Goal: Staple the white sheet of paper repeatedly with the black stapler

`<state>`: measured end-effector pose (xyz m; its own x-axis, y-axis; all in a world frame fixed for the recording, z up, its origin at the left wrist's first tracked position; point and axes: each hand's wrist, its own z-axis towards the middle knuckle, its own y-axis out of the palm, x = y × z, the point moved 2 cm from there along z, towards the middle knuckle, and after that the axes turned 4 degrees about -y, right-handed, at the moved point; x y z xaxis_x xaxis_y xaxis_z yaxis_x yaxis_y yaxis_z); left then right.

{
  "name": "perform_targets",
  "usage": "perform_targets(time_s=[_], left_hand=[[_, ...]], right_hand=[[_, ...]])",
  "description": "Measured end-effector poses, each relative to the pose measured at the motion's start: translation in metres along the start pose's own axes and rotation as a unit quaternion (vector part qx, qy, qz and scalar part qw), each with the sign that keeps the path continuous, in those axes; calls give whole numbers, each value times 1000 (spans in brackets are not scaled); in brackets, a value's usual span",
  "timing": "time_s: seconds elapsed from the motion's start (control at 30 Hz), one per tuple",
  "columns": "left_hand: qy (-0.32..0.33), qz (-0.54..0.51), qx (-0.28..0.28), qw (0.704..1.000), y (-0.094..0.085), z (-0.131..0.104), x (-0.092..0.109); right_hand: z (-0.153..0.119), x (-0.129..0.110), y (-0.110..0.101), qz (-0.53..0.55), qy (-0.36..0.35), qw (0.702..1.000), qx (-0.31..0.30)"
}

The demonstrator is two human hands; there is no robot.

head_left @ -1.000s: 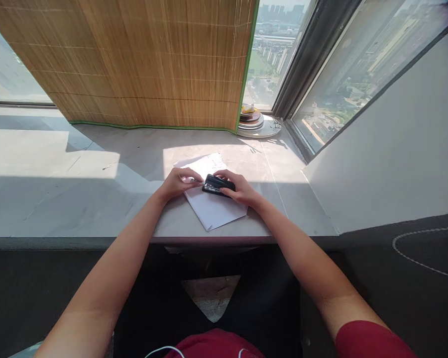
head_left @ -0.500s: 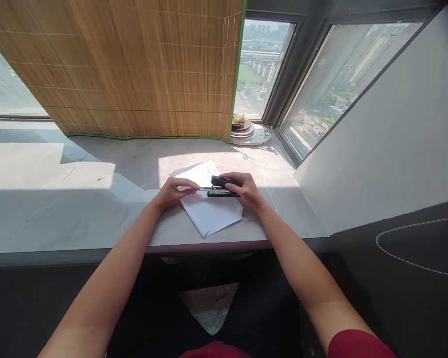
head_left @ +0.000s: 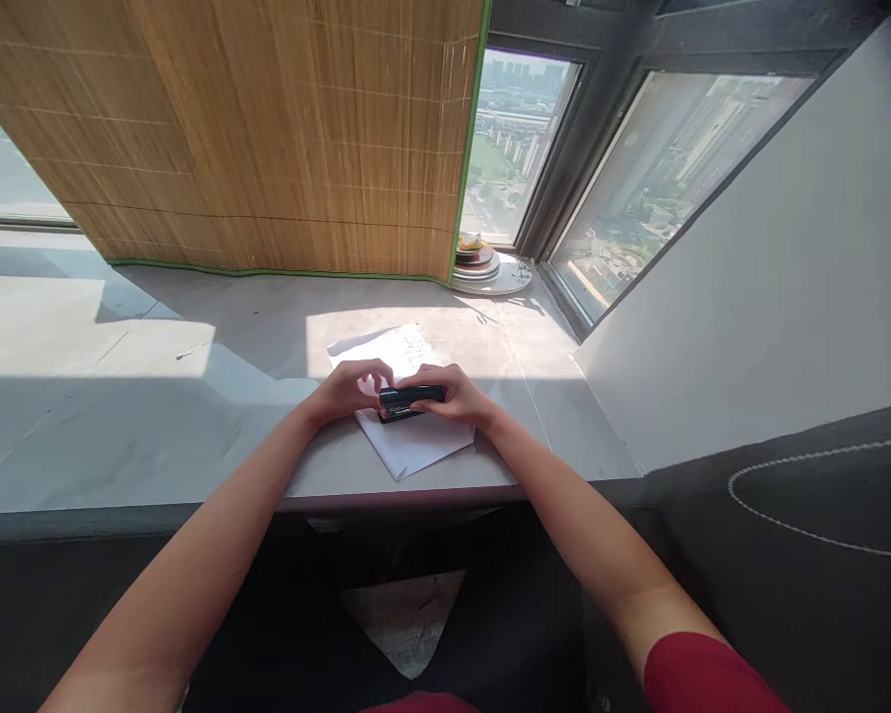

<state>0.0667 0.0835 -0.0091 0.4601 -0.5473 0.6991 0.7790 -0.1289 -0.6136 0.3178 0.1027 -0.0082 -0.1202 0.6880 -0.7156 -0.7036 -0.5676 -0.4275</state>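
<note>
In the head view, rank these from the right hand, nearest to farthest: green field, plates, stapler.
1. Stapler: held in the right hand.
2. Plates: ahead, by the blind's right edge.
3. Green field: outdoors, far ahead.

One head-worn camera looking forward and down from above the wearer's arms [head_left: 215, 555], hands [head_left: 456, 396] sitting near mid-frame, wide view taking in the window ledge [head_left: 155, 426] across the middle, bamboo blind [head_left: 267, 139] filling upper left, corner window [head_left: 668, 178] showing upper right
</note>
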Motion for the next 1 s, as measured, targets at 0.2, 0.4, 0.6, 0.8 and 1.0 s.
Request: perform_targets(time_s=[0.2, 0.4, 0.6, 0.8, 1.0], left_hand=[[3, 2, -15, 1000, -5, 1, -1], [-106, 88, 161, 977, -11, 1, -19], [-248, 246, 189, 918, -11, -5, -35], [-202, 271, 182, 923, -23, -12, -42], [-97, 221, 116, 964, -3, -6, -19]], right_hand=[[0, 0, 5, -19, 7, 1000, 17], [-7, -1, -20, -19, 81, 979, 184], [-26, 14, -56, -162, 123, 938, 281], [-32, 22, -66, -241, 136, 925, 261], [-28, 16, -55, -204, 102, 955, 189]])
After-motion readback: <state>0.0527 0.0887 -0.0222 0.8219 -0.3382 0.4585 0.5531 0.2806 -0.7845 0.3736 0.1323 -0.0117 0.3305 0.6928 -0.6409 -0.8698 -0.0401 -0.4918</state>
